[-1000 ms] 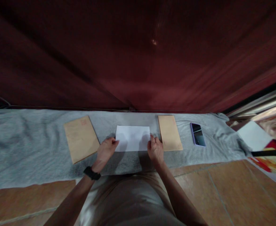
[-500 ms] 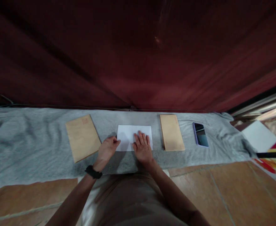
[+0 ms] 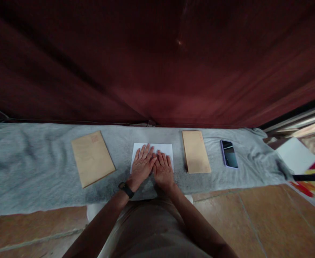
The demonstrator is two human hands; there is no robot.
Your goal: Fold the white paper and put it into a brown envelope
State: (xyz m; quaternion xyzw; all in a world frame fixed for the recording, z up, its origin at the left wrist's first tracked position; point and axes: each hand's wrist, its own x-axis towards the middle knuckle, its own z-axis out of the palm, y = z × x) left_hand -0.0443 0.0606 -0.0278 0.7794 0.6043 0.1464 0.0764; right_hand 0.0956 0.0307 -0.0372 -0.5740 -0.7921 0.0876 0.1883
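Resting our left hand and right hand on white paper, fingers slightly spread, we could crease it by uneven pushing.

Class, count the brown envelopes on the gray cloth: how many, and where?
2 visible: a wider envelope left of the white paper, and a narrower envelope between that paper and the phone. More could lie hidden beneath either.
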